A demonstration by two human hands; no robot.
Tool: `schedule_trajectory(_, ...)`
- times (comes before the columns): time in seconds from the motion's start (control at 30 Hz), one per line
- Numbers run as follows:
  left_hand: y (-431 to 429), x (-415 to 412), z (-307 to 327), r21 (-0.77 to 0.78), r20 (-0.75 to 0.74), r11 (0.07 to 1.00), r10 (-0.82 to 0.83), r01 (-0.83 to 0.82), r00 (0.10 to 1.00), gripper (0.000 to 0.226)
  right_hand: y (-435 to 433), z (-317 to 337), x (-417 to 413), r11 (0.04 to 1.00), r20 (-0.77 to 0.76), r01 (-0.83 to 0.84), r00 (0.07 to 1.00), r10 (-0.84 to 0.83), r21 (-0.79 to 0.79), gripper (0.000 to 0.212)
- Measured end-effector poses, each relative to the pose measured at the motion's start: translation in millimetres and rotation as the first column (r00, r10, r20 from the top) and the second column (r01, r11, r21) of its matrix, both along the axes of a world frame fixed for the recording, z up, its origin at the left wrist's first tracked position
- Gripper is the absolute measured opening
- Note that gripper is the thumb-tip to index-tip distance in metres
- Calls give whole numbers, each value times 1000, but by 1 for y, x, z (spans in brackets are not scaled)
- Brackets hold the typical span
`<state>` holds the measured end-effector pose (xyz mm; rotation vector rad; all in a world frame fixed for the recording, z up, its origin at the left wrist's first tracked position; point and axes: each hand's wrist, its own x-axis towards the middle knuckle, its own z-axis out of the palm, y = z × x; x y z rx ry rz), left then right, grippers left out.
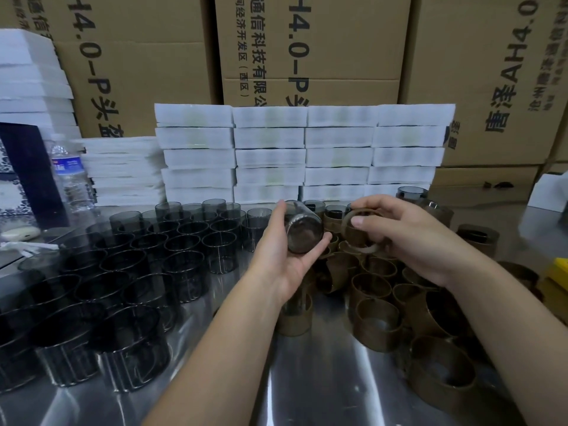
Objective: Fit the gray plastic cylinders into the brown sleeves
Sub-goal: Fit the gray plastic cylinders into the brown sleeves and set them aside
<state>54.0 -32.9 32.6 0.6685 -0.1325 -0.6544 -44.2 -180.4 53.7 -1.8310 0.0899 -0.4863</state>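
Observation:
My left hand (284, 256) grips a gray see-through plastic cylinder (302, 230), tilted with its closed end toward me. My right hand (408, 238) holds a brown sleeve (358, 233) by its rim, thumb on the near edge, just right of the cylinder. The two parts sit side by side, close but apart. Several loose gray cylinders (129, 272) stand upright on the left of the metal table (322, 388). A heap of several empty brown sleeves (399, 302) lies on the right under my right arm.
White foam trays (301, 155) are stacked in rows behind the work area, with cardboard boxes (307, 47) behind them. A water bottle (69, 173) stands at the far left. Some sleeved cylinders (412, 193) stand at the back right. A yellow object (558, 272) lies at the right edge.

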Motion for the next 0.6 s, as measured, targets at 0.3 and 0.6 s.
schedule_trajectory(0.3, -3, 1, -4, 21, 150, 997, -70, 68, 986, 13, 5, -2, 4, 990, 51, -82, 996, 77, 112, 27)
schedule_trajectory(0.6, -3, 4, -6, 144, 301, 988, 2, -48, 954, 12, 13, -6, 9, 999, 257, 11, 966, -19, 30, 6)
